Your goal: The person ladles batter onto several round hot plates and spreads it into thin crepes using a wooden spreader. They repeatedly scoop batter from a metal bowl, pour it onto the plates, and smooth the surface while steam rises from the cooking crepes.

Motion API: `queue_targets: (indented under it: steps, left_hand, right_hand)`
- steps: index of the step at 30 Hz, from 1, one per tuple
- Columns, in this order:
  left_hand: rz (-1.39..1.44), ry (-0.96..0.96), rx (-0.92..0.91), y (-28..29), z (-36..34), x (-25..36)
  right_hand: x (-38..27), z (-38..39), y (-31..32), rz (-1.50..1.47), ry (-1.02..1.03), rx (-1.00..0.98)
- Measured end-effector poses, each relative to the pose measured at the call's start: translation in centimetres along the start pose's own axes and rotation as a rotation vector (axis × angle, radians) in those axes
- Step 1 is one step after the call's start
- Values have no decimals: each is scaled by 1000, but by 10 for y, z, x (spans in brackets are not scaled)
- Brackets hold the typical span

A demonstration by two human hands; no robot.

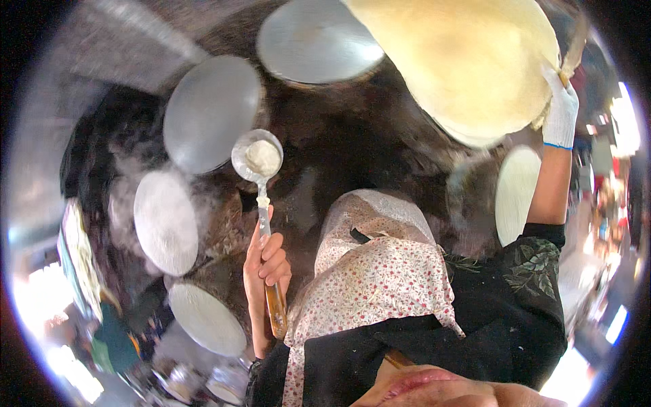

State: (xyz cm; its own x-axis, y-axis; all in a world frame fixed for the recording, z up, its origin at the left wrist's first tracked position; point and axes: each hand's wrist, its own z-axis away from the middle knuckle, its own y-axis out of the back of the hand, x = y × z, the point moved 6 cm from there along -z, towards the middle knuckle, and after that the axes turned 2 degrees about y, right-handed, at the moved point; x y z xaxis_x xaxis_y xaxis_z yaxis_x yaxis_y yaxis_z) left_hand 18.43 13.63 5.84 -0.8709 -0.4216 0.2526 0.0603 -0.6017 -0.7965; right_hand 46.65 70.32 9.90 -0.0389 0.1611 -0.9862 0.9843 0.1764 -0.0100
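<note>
My left hand [266, 259] is bare and closed round the handle of a ladle [277, 305], which is held bowl upward. White batter [262, 157] lies in the ladle's round bowl. Raised at the far right, my right hand [561, 108] wears a white glove with a blue cuff edge. It is closed at the edge of a large, thin, pale yellow pancake [475, 61], which spreads out to its left. A wooden tool [575, 49], perhaps a spatula, sticks up from the same hand; how the fingers grip the two is unclear.
Round grey griddles [213, 114] stand in an arc on a dark surface, another griddle [319, 41] further back. White batter covers a steaming griddle [166, 222] at the left, one nearer griddle [207, 319], and a griddle [517, 195] below my right arm. My flowered apron [386, 271] is close to the middle.
</note>
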Motion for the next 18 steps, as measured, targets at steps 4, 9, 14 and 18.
queue_targets:
  steps: [4,9,14,18]
  left_hand:
    - [-147,172,89,10,-26,9]
    - [26,372,65,11,-52,4]
    - [46,426,26,14,-61,-5]
    - [72,476,-10,10,-66,-11]
  right_hand:
    - [3,29,163,342,-36,388]
    - [-16,58,299,1228,-91,173]
    - [-33,69,304,1807,-68,-45]
    - [11,130,252,1901,-19,-26]
